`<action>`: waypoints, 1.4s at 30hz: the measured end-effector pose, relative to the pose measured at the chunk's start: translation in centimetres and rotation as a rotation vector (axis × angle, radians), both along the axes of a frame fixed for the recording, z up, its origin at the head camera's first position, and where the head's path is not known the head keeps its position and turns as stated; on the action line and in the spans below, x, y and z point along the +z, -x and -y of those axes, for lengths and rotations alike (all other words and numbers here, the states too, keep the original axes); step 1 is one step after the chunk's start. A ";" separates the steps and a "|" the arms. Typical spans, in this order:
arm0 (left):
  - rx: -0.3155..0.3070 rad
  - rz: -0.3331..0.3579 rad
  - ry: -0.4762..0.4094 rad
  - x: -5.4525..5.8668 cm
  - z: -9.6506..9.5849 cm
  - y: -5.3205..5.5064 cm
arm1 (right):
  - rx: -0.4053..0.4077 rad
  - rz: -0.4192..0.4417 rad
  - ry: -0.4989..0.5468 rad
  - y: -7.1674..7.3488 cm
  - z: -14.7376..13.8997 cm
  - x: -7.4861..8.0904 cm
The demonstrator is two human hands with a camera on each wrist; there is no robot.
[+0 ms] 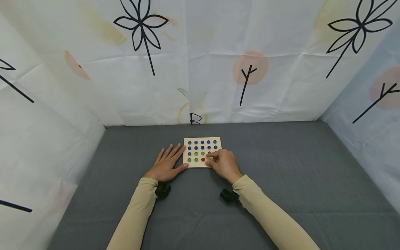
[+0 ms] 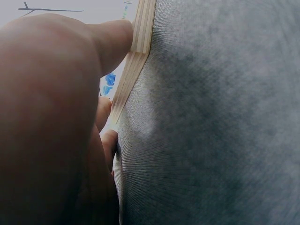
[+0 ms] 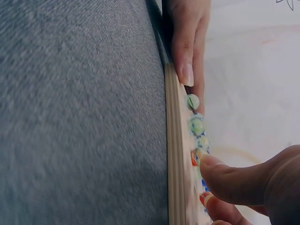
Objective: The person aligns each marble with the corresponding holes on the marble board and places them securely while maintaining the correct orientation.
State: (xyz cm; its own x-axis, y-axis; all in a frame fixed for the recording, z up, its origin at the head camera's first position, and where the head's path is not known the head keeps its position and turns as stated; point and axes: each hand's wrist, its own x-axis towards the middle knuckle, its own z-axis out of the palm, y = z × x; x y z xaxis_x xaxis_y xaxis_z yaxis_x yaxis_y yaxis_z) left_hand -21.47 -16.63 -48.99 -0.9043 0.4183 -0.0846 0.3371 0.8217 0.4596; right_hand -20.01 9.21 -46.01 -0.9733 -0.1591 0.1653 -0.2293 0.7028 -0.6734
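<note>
A pale wooden board (image 1: 186,138) lies on the grey cloth, with rows of coloured marbles in it. Blue marbles (image 1: 202,142) fill the two far rows; green marbles (image 1: 196,160) sit at the near left. One red marble (image 1: 203,159) is in the nearest row, and another red marble (image 3: 202,198) shows by my right fingertips. My left hand (image 1: 167,165) lies flat with fingers spread, its thumb and a fingertip touching the board's left side. Over the near right corner, my right hand (image 1: 225,164) holds thumb and index finger apart, with no marble visible between them. It hides several spots beneath.
Grey cloth (image 1: 281,173) covers the table around the board. A white printed fabric backdrop (image 1: 206,80) stands behind the table and along both sides. Dark wrist cameras (image 1: 229,195) sit at both sleeves.
</note>
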 end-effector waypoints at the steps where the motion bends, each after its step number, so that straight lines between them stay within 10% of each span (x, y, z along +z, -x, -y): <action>1: -0.002 -0.002 -0.001 0.0 0.0 0.0 | 0.000 -0.004 0.003 0.0 -0.1 0.1; 42: -0.004 -0.012 0.003 -0.1 0.0 0.1 | -0.077 -0.069 -0.052 -0.5 -7.7 -0.2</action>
State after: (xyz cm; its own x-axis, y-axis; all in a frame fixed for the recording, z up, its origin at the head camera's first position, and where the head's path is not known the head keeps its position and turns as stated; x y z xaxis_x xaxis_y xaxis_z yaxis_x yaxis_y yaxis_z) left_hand -21.55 -16.67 -49.11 -0.9038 0.4213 -0.0753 0.3454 0.8220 0.4527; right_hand -19.56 16.92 -46.24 -0.9694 -0.0950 0.2262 -0.2185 0.7539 -0.6196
